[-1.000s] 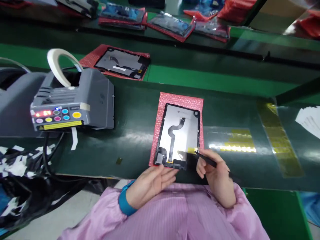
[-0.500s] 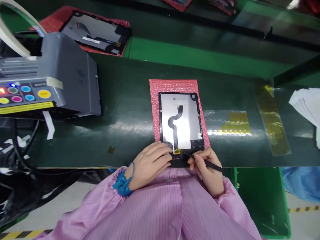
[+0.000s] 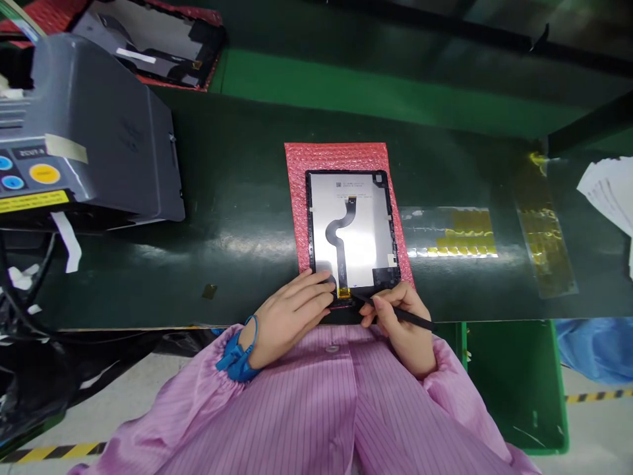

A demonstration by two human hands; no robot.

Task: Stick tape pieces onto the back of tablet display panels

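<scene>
A tablet screen panel (image 3: 364,231) lies back side up on a pink bubble-wrap sheet (image 3: 336,156). A dark flex cable (image 3: 340,247) curves down its back to a piece of yellow tape (image 3: 345,293) near the bottom edge. My left hand (image 3: 291,313) rests flat, fingers stretched out, over the panel's lower left corner. In my right hand (image 3: 401,323) is a slim black pry tool (image 3: 415,319), pinched like a pen. Its tip reaches the bottom edge of the panel, just right of the yellow tape; whether it touches the tape I cannot tell.
A grey tape dispenser (image 3: 106,132) stands at the left, a white strip (image 3: 66,244) hanging from it. Behind it lies another panel (image 3: 153,39). Clear sheets with yellow tape pieces (image 3: 467,232) lie to the right, papers (image 3: 610,191) farther right. A green bin (image 3: 517,389) is below the bench.
The pry tool's tip has moved left, closer to the yellow tape. My left hand stays on the panel's corner. The camera view has shifted slightly.
</scene>
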